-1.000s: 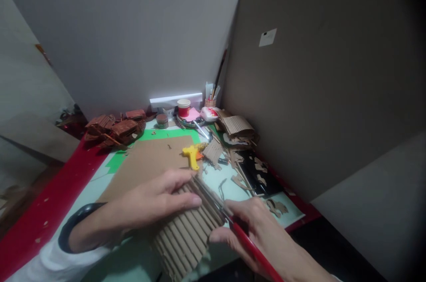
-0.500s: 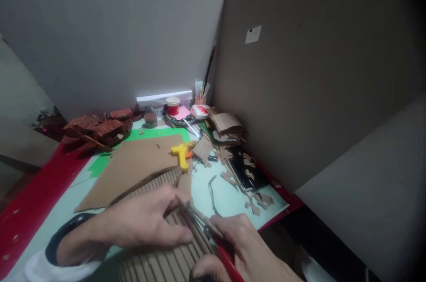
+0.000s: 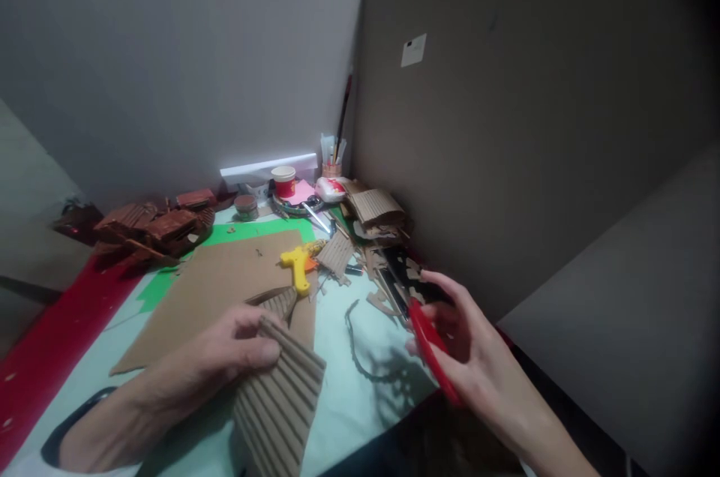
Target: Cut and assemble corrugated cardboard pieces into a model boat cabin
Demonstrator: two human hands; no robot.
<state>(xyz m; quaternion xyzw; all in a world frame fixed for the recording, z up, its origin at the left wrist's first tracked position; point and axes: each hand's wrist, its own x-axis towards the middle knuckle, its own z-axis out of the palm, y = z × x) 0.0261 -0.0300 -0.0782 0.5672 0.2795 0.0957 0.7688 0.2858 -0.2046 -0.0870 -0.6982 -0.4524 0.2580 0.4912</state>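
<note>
Pinched between the thumb and fingers of my left hand (image 3: 241, 349) is a piece of corrugated cardboard (image 3: 284, 402), its ridges facing up. My right hand (image 3: 466, 349) grips red-handled scissors (image 3: 430, 349) over the right side of the table, apart from the cardboard, with the blades pointing away from me. Just beyond my left hand lies a ridged cardboard piece (image 3: 280, 304) on a large flat cardboard sheet (image 3: 219, 267). A yellow glue gun (image 3: 296, 267) rests at that sheet's right edge.
Cardboard scraps (image 3: 382, 301) and a dark flat panel (image 3: 397, 267) lie near my right hand. Reddish-brown painted pieces (image 3: 163, 226) are heaped at the back left. A red-and-white cup (image 3: 284, 182) stands at the back. A grey partition (image 3: 506, 124) rises on the right.
The scissors have come away from the corrugated cardboard and moved right and up with my right hand. My left hand has shifted its hold, and the cardboard is turned.
</note>
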